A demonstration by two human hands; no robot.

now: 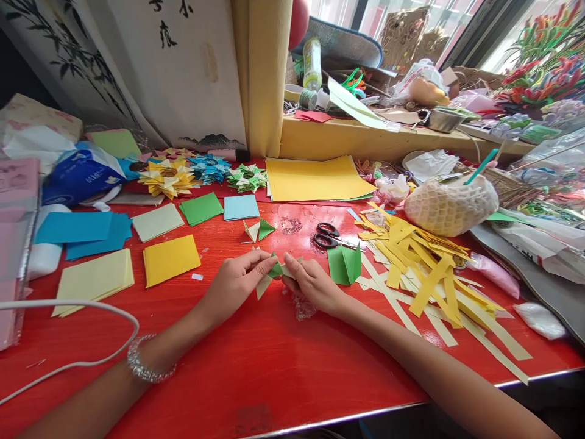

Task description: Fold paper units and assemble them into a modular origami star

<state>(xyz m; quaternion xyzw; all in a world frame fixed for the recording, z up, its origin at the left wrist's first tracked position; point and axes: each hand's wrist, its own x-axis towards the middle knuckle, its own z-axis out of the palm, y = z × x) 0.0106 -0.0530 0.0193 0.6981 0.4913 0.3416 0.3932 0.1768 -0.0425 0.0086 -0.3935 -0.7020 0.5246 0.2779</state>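
Note:
Between my two hands, over the middle of the red table, is a folded piece of green and cream paper [262,286]. My left hand [240,274] pinches its left side with thumb and fingers. From the right, my right hand [308,279] grips the other side, its thumb on top. The fingers hide much of the folds. Just beyond stands a small folded green and cream paper unit [259,230]. To the right of my right hand lies a creased green paper sheet [344,264], with black-handled scissors [329,236] partly behind it.
Stacks of yellow [172,260], cream [95,280] and blue paper [86,233] lie left. Folded paper stars [168,178] line the back beside large yellow sheets [315,178]. Cut paper strips [434,286] and a net-wrapped coconut-like object [450,204] crowd the right. A white cable [130,317] curves at left.

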